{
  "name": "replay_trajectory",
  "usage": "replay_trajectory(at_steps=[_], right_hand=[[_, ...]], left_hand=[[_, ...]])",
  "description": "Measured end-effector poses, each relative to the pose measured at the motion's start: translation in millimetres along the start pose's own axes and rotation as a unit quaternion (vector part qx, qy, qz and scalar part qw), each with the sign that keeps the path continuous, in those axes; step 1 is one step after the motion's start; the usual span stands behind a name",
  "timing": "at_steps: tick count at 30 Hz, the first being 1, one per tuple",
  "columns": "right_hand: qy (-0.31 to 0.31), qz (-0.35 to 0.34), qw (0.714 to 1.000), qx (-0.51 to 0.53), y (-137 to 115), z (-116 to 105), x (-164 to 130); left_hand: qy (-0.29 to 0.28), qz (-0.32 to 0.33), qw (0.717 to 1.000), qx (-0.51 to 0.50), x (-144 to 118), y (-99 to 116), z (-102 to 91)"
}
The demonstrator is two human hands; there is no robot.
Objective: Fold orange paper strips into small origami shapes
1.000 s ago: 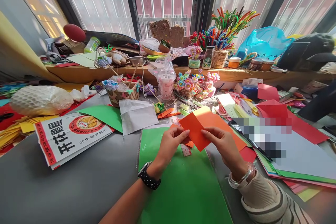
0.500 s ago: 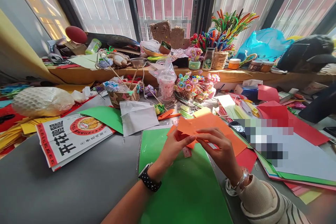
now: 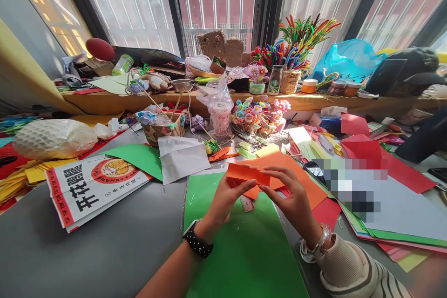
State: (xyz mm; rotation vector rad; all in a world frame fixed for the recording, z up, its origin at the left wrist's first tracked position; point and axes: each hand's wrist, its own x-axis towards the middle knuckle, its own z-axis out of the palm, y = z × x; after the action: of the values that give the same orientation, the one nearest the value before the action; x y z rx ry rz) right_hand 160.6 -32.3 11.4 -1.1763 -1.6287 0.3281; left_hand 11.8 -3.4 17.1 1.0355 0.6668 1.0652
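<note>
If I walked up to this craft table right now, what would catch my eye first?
Probably the small orange paper pinched between the left hand and right hand, just above a bright green sheet at the near edge. Behind it, on the window ledge, a spray of colourful pipe cleaners stands up from a basket. To the left lies a white printed bag with large black characters.

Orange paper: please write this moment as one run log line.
left hand: pinches orange paper | right hand: pinches it | below: green sheet

Left hand (image 3: 225, 198) and right hand (image 3: 295, 200) raised together, fingertips pinched, wrists apart.
</note>
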Motion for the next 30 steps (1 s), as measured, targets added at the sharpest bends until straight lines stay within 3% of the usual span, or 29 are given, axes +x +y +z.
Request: replay_trajectory(at_steps=[3,10,19,30], right_hand=[[0.007,0.050,0.998,0.030,2.2,0.2,0.1],[-0.053,0.190,0.969,0.148,1.0,-0.1,-0.6],[-0.067,0.227,0.949,0.208,-6.0,0.7,1.1],[-0.066,0.237,0.944,0.222,-0.7,4.1,-1.1]], left_hand=[[0.014,-0.004,1.000,0.002,-0.1,0.1,-0.5],[0.038,0.006,0.999,-0.003,-1.4,-0.3,-1.2],[0.053,0.005,0.998,-0.021,-1.8,-2.6,0.3],[0.124,0.008,0.992,-0.032,-0.4,-6.6,3.5]])
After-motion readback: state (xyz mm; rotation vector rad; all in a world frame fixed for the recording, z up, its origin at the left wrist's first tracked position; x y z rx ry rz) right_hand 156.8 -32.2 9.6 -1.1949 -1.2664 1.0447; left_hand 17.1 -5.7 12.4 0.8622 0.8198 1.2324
